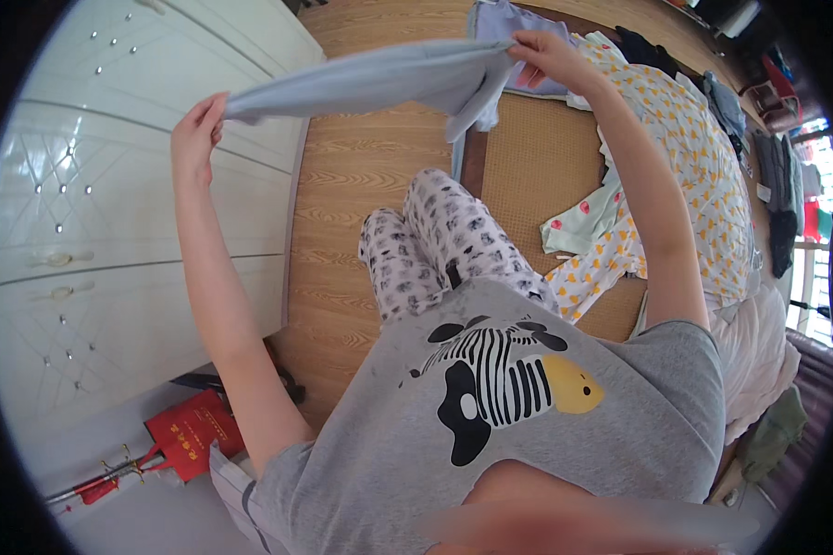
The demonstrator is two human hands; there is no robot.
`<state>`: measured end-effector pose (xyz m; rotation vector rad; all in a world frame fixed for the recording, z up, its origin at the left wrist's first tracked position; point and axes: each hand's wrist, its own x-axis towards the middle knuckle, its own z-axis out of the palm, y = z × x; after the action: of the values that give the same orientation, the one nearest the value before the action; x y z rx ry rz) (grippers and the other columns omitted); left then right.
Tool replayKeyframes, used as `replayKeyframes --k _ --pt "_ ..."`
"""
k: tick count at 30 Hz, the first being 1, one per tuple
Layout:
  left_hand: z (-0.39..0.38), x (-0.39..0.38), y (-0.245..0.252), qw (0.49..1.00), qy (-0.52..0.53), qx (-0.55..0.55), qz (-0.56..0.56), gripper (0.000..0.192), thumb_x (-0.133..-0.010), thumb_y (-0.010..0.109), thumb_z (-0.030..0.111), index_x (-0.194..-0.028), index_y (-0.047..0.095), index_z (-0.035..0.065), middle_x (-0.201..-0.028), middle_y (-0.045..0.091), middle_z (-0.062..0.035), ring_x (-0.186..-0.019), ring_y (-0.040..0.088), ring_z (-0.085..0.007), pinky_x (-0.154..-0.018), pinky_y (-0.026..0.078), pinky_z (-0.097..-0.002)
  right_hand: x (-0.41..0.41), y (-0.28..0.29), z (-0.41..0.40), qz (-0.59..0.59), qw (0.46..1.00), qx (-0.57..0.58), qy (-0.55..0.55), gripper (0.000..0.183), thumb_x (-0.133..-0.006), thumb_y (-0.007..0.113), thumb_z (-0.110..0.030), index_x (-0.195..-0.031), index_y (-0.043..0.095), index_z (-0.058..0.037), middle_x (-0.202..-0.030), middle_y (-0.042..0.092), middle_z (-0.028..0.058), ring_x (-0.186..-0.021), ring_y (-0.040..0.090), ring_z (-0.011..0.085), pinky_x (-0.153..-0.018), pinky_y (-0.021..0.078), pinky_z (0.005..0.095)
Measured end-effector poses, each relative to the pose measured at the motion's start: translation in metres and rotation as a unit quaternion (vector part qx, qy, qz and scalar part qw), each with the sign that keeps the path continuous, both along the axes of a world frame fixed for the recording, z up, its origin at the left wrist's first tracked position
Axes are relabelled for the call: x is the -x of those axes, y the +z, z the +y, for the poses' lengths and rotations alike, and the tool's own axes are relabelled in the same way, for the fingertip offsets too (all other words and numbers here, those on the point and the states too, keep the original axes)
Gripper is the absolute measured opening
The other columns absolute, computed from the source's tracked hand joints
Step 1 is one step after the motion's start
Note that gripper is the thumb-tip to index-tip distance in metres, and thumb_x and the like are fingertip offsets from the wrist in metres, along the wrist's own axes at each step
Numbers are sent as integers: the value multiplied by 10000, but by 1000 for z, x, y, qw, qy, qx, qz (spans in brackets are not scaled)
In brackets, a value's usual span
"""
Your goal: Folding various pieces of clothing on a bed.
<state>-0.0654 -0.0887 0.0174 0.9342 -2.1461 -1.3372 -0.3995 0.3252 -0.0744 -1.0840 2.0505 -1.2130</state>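
A light blue-grey cloth garment [375, 80] is stretched between my two raised hands, above the wood floor. My left hand [198, 135] pinches its gathered end in front of the white cabinet. At the other end my right hand [552, 59] grips its upper edge, with a loose part of the cloth hanging below the fingers. The cloth is slightly blurred, and I cannot tell which kind of garment it is. Behind my right hand lies a folded lavender garment [520, 24] on the bed's far corner.
White cabinets [139, 187] stand at the left. To the right, the bed's woven mat [541, 166] bears a white cover with a yellow print [694, 173], a pale green garment with red spots [586, 218] and several other clothes. A red bag [193, 433] is at the lower left.
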Motion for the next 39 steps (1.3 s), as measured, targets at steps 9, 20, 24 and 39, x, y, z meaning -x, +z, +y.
replayKeyframes --k 9,20,24,39 --pt "66 15 46 984 -98 138 57 288 -900 701 93 -1177 653 32 -978 627 -29 -872 599 -126 -792 510 -234 -6 13 31 -163 986 32 15 252 -1018 522 -233 -1113 600 -13 -1008 658 39 -875 726 144 -583 563 224" --pt "-5 156 61 955 -161 231 90 215 -920 644 59 -1120 566 35 -1065 636 -44 -1036 566 -121 -932 420 -270 173 19 -35 -82 993 -80 8 210 -962 603 -224 -1006 666 -29 -896 682 50 -870 719 142 -644 587 275" --pt "-5 219 78 949 -111 207 211 222 -983 605 119 -1175 540 27 -1077 594 -26 -983 531 -99 -896 413 -238 253 59 -58 65 998 8 -23 222 -896 646 -186 -951 697 23 -897 725 121 -821 697 199 -710 588 354" --pt "240 253 -166 780 -498 367 94 276 -851 577 87 -1127 580 96 -1031 655 -80 -894 676 -268 -702 568 -384 306 -165 40 264 935 -91 -219 242 -839 607 -113 -1042 740 -109 -930 716 153 -834 679 292 -764 530 398"
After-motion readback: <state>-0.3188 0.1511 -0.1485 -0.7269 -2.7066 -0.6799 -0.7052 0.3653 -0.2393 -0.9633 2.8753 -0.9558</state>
